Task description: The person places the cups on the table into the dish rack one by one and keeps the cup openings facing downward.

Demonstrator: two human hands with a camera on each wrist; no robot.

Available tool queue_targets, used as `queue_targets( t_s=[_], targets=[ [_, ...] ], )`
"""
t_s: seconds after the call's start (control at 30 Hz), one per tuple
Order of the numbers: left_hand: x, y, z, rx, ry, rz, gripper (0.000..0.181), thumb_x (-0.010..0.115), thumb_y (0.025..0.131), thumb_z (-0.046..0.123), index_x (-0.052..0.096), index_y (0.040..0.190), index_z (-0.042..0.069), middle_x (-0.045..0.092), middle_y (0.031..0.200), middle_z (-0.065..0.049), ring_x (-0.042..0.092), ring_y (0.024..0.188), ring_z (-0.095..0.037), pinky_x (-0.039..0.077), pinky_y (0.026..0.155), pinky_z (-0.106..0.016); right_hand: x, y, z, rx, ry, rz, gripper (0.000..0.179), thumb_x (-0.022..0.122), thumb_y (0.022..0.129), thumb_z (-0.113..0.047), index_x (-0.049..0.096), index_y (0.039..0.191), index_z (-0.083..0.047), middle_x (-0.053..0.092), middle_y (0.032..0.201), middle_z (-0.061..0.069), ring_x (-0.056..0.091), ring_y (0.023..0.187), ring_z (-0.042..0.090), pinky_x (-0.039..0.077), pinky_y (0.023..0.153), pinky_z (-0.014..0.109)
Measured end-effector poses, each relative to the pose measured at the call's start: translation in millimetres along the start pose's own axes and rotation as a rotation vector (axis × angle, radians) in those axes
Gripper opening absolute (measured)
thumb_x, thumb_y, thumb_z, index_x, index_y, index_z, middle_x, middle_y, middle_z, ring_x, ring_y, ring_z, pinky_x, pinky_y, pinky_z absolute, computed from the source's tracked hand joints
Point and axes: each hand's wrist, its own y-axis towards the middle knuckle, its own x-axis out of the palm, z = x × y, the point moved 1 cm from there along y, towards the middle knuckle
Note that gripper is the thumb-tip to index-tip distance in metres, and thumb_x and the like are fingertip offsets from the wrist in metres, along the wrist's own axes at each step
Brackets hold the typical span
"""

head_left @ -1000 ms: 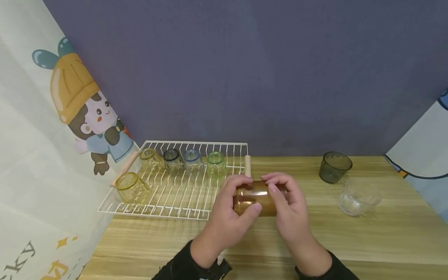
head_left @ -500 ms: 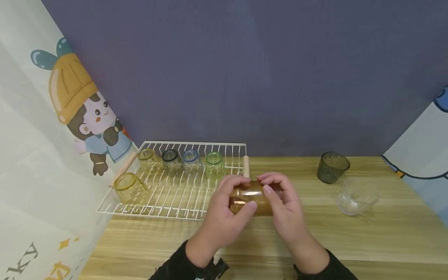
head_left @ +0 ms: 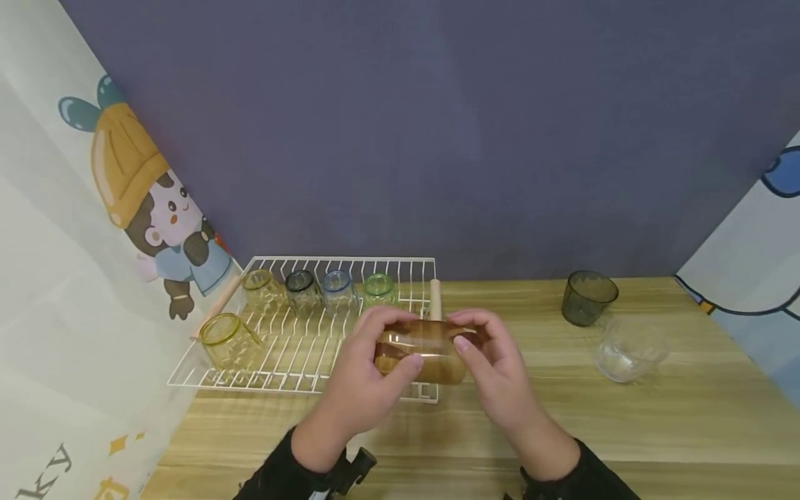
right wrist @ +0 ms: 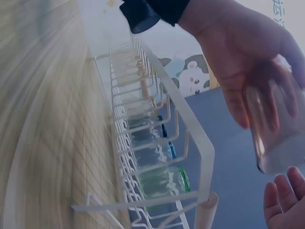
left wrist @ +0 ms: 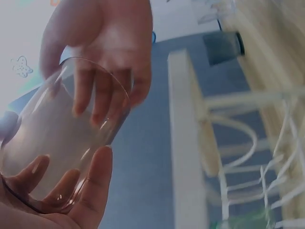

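An amber-brown glass tumbler (head_left: 431,361) lies sideways in the air between both hands, above the table near the rack's front right corner. My left hand (head_left: 356,389) grips its left end, with the thumb on the near side and fingers over the top. At the other end, my right hand (head_left: 509,389) holds it with curled fingers and thumb. In the left wrist view, the see-through tumbler (left wrist: 52,124) has its thin rim towards the right hand (left wrist: 116,33), whose fingers show through the wall.
A white wire rack (head_left: 431,400) with wooden handles (head_left: 435,298) holds several coloured glasses, among them a green one (head_left: 379,288) and a large yellow one (head_left: 228,344). A grey glass (head_left: 587,298) and a clear glass bowl (head_left: 631,354) stand at right on the wooden table (head_left: 625,423).
Both hands have moved left with the brown tumbler, towards the rack, and the left hand has travelled farther. The right thumb now lies nearer the tumbler's right end.
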Motion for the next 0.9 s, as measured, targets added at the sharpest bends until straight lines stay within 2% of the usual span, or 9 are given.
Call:
queue_targets(
  t_s=[0.17,0.3,0.4,0.5,0.63,0.73,0.9],
  targets=[
    [-23.2,-0.8,-1.1,-0.019,0.118,0.075,0.044,0.071,0.086,0.017,0.055,0.127,0.017,0.052,0.121,0.003,0.053,0.101,-0.017,0.057,0.074,-0.031,-11,0.3,2,-0.011,-0.073,0.003,0.022,0.050,0.095,0.008,0.050,0.117,0.011,0.055,0.119,0.015,0.052,0.115,0.028,0.046,0.097,0.026],
    [-36.8,-2.3,-4.8,-0.040,0.121,0.114,0.043,0.071,0.087,0.013,0.055,0.127,0.018,0.052,0.121,0.003,0.054,0.101,-0.017,0.057,0.076,-0.031,-24,-3.8,5,-0.016,-0.157,-0.005,0.017,0.051,0.095,0.008,0.053,0.113,0.009,0.056,0.117,0.012,0.052,0.114,0.026,0.046,0.095,0.023],
    [-46.2,-3.5,-7.4,-0.049,0.156,0.123,0.043,0.071,0.087,0.013,0.055,0.127,0.017,0.053,0.122,0.001,0.054,0.103,-0.017,0.056,0.079,-0.032,-33,-8.2,7,-0.032,-0.245,-0.032,0.019,0.054,0.093,0.009,0.056,0.111,0.003,0.057,0.117,0.009,0.053,0.112,0.024,0.048,0.091,0.022],
    [-60.8,-2.3,-11.1,-0.087,0.281,0.151,0.043,0.071,0.087,0.016,0.055,0.127,0.015,0.052,0.121,-0.001,0.053,0.100,-0.015,0.057,0.077,-0.031,-45,-11.6,10,-0.082,-0.381,-0.074,0.024,0.060,0.089,0.009,0.058,0.109,-0.005,0.058,0.116,0.006,0.054,0.110,0.022,0.049,0.088,0.024],
    [-89.8,2.2,-16.4,-0.191,0.499,0.192,0.043,0.069,0.089,0.025,0.054,0.128,0.013,0.049,0.119,-0.002,0.050,0.097,-0.014,0.056,0.074,-0.033,-60,-16.0,13,-0.133,-0.566,-0.108,0.029,0.066,0.085,0.007,0.060,0.107,-0.012,0.060,0.117,0.000,0.054,0.109,0.016,0.047,0.086,0.024],
    [-108.9,5.5,-21.0,-0.247,0.607,0.176,0.045,0.064,0.092,0.031,0.053,0.129,0.009,0.049,0.119,-0.007,0.049,0.099,-0.019,0.053,0.075,-0.038,-70,-19.6,14,-0.147,-0.651,-0.124,0.031,0.069,0.084,0.004,0.059,0.107,-0.014,0.060,0.117,-0.002,0.053,0.109,0.013,0.047,0.085,0.022],
    [-125.8,9.5,-29.4,-0.283,0.785,0.079,0.045,0.060,0.093,0.036,0.053,0.126,0.006,0.050,0.118,-0.013,0.049,0.102,-0.028,0.048,0.080,-0.047,-83,-24.0,16,-0.169,-0.774,-0.159,0.033,0.072,0.083,0.000,0.059,0.109,-0.014,0.059,0.117,-0.003,0.053,0.108,0.011,0.047,0.084,0.022]
  ],
)
